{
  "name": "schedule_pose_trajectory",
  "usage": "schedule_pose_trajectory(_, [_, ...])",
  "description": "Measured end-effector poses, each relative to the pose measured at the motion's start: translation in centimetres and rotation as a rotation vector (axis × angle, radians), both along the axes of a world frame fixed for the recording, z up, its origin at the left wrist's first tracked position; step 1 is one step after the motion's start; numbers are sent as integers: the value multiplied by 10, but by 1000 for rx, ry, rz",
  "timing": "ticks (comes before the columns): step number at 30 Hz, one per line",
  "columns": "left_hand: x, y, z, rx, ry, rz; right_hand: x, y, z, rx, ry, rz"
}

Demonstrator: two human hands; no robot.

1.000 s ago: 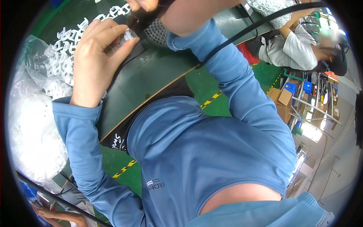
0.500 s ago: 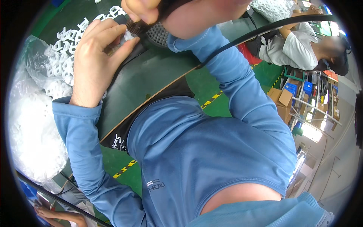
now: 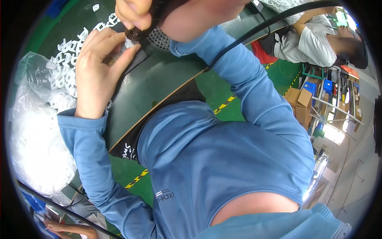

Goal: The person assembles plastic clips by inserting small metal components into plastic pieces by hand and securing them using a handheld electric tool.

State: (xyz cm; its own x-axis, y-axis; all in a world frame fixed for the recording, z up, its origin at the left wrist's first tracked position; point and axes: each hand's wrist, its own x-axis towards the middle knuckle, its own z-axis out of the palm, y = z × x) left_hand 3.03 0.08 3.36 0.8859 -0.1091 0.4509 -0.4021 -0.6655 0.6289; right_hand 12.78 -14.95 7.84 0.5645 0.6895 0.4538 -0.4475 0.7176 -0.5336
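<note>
My left hand [image 3: 93, 69] is closed, thumb and fingers pinching a small white plastic part [image 3: 129, 43] above the dark green table [image 3: 147, 81]. At the upper edge, my right hand [image 3: 191, 20] wraps round a dark hand tool with a ridged brown collar [image 3: 132, 35]. That collar meets the white part at my left fingertips; its tip is hidden. The tool's upper body runs out of view. Beside my left hand lies a heap of white plastic pieces [image 3: 65, 59].
A clear plastic bag [image 3: 43, 135] full of white pieces bulges at the left. Behind the tool sits a round studded dark pad [image 3: 160, 40]. A black cable [image 3: 246, 36] arcs across the right. A co-worker [image 3: 308, 44] works at upper right, near shelves with cardboard boxes [image 3: 298, 101].
Both hands have shifted slightly left and down in the picture, the tool and white part staying together. The whole view has moved a little. Both grips look the same.
</note>
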Motion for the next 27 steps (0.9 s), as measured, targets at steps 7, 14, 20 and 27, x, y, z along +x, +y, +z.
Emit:
schedule_pose_trajectory(7, [-2,-1,0,0,12,28,-4,-5,-1,-30,-465,-377])
schedule_pose_trajectory(14, [-3,0,-2,20,12,28,5,-1,-1,-169,-430,-448])
schedule_pose_trajectory(20, [-2,-5,3,7,52,26,0,-39,14,-190,-347,-275])
schedule_pose_trajectory(27, [-4,-4,1,-26,84,54,2,-31,3,-251,-229,-201])
